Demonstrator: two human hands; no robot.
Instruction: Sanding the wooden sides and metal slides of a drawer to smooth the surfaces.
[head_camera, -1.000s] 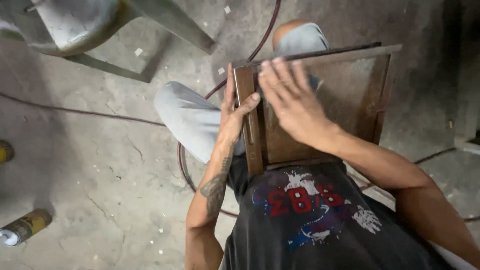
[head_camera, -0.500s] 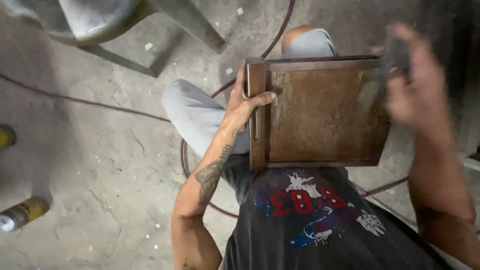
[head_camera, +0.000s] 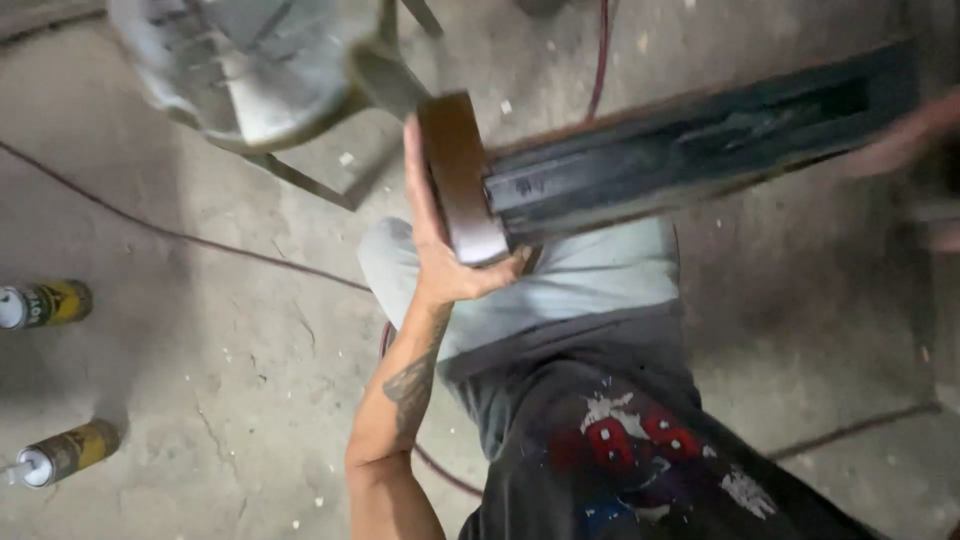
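1. I am gripping the brown wooden panel (head_camera: 640, 160) by its rounded end with my left hand (head_camera: 440, 250), fingers running up the far side and thumb hooked under the near edge. That hand is clamped on the wood, and I judge it is carrying most of the weight.

2. The panel is raised above my lap and turned edge-on to the camera, so I am looking at its dark, thin side rather than a broad face. It is tilting up toward the right.

3. My right hand (head_camera: 905, 140) is showing only as a blur at the far right end of the panel. It seems to be at that end, but I cannot tell whether it is closed on the wood or only touching it.

4. To do this turn well, I judge the left grip should be kept firm while the right steadies the far end, so the panel is not twisting out of the palm.

5. I am watching the grey chair (head_camera: 250, 70) just beyond the raised end; a wide swing could knock it.

6. The red hose (head_camera: 600, 50) is trailing over the concrete floor (head_camera: 200, 380) near my knees, and two yellow spray cans (head_camera: 60, 450) are lying well apart to the left. I judge the panel should be kept over my lap, clear of them.
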